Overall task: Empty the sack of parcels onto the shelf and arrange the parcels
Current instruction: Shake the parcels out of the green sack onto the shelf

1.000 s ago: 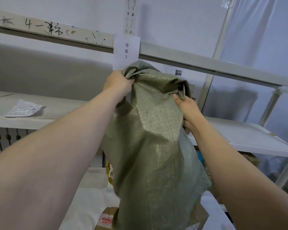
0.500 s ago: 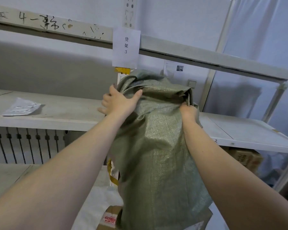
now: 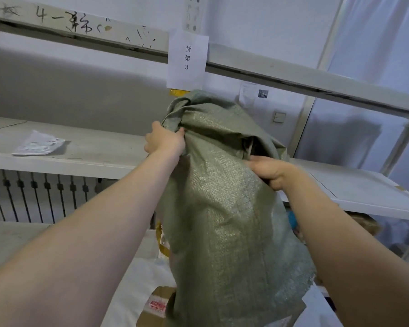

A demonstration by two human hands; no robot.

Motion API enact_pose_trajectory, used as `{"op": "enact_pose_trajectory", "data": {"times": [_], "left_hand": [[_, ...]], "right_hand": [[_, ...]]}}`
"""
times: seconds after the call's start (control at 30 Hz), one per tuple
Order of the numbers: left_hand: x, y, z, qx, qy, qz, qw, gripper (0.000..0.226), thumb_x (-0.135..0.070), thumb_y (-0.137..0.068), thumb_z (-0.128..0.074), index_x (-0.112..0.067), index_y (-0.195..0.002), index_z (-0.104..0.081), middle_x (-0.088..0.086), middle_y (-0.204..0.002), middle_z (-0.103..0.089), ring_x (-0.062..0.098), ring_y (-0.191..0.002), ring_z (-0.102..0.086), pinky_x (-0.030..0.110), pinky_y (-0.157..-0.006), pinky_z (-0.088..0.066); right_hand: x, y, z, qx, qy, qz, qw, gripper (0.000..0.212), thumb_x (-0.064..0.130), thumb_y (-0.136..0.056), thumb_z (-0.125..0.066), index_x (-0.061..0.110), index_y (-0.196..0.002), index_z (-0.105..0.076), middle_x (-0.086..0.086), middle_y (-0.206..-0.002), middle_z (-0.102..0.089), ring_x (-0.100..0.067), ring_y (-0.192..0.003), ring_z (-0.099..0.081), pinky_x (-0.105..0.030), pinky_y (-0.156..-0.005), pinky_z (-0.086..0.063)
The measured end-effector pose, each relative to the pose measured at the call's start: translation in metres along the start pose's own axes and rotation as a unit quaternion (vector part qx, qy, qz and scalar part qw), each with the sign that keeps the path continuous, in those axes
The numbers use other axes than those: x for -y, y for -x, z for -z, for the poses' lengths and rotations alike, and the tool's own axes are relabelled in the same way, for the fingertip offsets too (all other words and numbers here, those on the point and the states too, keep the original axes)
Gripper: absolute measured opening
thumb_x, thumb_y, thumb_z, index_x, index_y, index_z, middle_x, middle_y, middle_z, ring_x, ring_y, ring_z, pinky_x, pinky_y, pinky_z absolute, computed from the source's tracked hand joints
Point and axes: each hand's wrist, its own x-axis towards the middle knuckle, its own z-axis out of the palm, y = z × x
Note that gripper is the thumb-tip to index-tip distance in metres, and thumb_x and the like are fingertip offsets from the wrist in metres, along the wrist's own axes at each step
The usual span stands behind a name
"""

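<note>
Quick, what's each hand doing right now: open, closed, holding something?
Left hand: closed, gripping the green sack near its top.
Right hand: closed, gripping the sack's fabric.

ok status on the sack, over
Left hand, right hand: each grips the sack up top. Sack hangs before the shelf. White pouch on shelf, well left.

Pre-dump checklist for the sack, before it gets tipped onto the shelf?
1. Left hand grips sack: ok.
2. Right hand grips sack: ok.
3. Sack mouth turned toward shelf: cannot tell, folds hide it.
4. Whole sack above the shelf: not ok, its lower part hangs below the board.
5. Landing room: ok, bare board beside the sack; white packet lies off to the left.
</note>
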Motion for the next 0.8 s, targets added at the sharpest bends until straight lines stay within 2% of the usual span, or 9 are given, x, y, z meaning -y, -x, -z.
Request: {"op": "enact_pose_trajectory", "data": {"times": [0.07, 0.17, 0.27, 0.37, 0.43, 0.53, 0.6, 0.73, 0.8], "left_hand": [[0.007, 0.001, -0.001, -0.016, 0.008, -0.028, 0.999, 0.029, -0.040, -0.093, -0.056, -0.018, -0.112, -0.050, 0.009, -0.117, -0.059, 0.035, -0.105, -0.055, 0.044, -0.079, -0.047], [0.010, 0.006, 0.006, -0.026, 0.019, -0.059, 0.998, 0.016, -0.033, -0.098, -0.050, -0.017, -0.096, -0.050, 0.005, -0.096, -0.061, 0.030, -0.088, -0.057, 0.036, -0.069, -0.040], [-0.004, 0.009, 0.017, -0.038, 0.032, -0.085, 0.995, 0.015, -0.033, -0.098, -0.050, -0.019, -0.092, -0.052, 0.001, -0.091, -0.058, 0.028, -0.084, -0.053, 0.032, -0.069, -0.038], [-0.025, 0.005, 0.025, -0.049, 0.056, -0.109, 0.991, 0.015, -0.032, -0.096, -0.050, -0.021, -0.087, -0.050, 0.001, -0.090, -0.057, 0.027, -0.086, -0.053, 0.031, -0.071, -0.038], [-0.035, 0.001, 0.029, -0.049, 0.083, -0.120, 0.988, 0.015, -0.032, -0.095, -0.051, -0.021, -0.084, -0.051, 0.005, -0.094, -0.063, 0.029, -0.091, -0.058, 0.034, -0.075, -0.044], [-0.033, -0.005, 0.028, -0.033, 0.094, -0.126, 0.987, 0.015, -0.030, -0.094, -0.052, -0.021, -0.083, -0.051, 0.006, -0.093, -0.064, 0.029, -0.091, -0.059, 0.035, -0.077, -0.046], [-0.023, -0.006, 0.023, -0.005, 0.081, -0.119, 0.990, 0.015, -0.029, -0.095, -0.051, -0.019, -0.083, -0.052, 0.002, -0.084, -0.058, 0.028, -0.086, -0.056, 0.033, -0.071, -0.042], [-0.003, 0.000, 0.010, 0.048, 0.057, -0.102, 0.992, 0.016, -0.028, -0.097, -0.048, -0.016, -0.088, -0.053, 0.000, -0.081, -0.055, 0.025, -0.080, -0.052, 0.031, -0.065, -0.039], [-0.001, 0.002, 0.006, 0.043, 0.049, -0.109, 0.992, 0.015, -0.028, -0.097, -0.048, -0.016, -0.089, -0.054, 0.002, -0.087, -0.058, 0.024, -0.077, -0.052, 0.031, -0.066, -0.038]], "right_hand": [[0.001, -0.002, -0.009, -0.066, 0.119, -0.004, 0.991, 0.062, 0.031, -0.087, -0.071, 0.002, -0.136, -0.048, -0.016, -0.129, -0.061, -0.028, -0.099, -0.064, -0.037, -0.080, -0.055], [0.009, -0.006, -0.028, -0.213, 0.294, 0.009, 0.932, 0.037, 0.029, -0.100, -0.051, -0.001, -0.120, -0.059, -0.018, -0.114, -0.063, -0.032, -0.094, -0.060, -0.035, -0.076, -0.046], [0.024, -0.009, -0.034, -0.276, 0.165, 0.022, 0.946, 0.031, 0.030, -0.099, -0.048, 0.003, -0.109, -0.059, -0.013, -0.090, -0.061, -0.030, -0.075, -0.060, -0.032, -0.059, -0.045], [0.042, -0.011, -0.029, -0.322, 0.046, 0.077, 0.943, 0.037, 0.023, -0.094, -0.051, -0.004, -0.119, -0.057, -0.018, -0.112, -0.064, -0.037, -0.102, -0.062, -0.041, -0.086, -0.054], [0.051, -0.007, -0.028, -0.327, -0.043, 0.107, 0.938, 0.033, 0.018, -0.095, -0.050, -0.004, -0.118, -0.056, -0.021, -0.112, -0.063, -0.037, -0.101, -0.062, -0.044, -0.089, -0.055], [0.049, 0.003, -0.033, -0.276, -0.118, 0.099, 0.949, 0.011, 0.004, -0.098, -0.048, 0.000, -0.094, -0.057, -0.015, -0.084, -0.061, -0.027, -0.071, -0.061, -0.027, -0.048, -0.055], [0.036, 0.007, -0.040, -0.224, -0.117, 0.064, 0.965, 0.020, -0.001, -0.099, -0.046, 0.003, -0.082, -0.055, -0.012, -0.079, -0.059, -0.022, -0.065, -0.057, -0.023, -0.037, -0.051], [0.007, 0.004, -0.047, -0.171, -0.133, 0.017, 0.976, 0.025, 0.007, -0.103, -0.043, -0.003, -0.123, -0.055, -0.022, -0.125, -0.061, -0.034, -0.104, -0.062, -0.042, -0.079, -0.058], [0.003, 0.005, -0.044, -0.170, -0.155, 0.018, 0.973, 0.027, 0.006, -0.103, -0.042, -0.002, -0.127, -0.052, -0.024, -0.130, -0.058, -0.038, -0.116, -0.059, -0.048, -0.084, -0.055]]}}
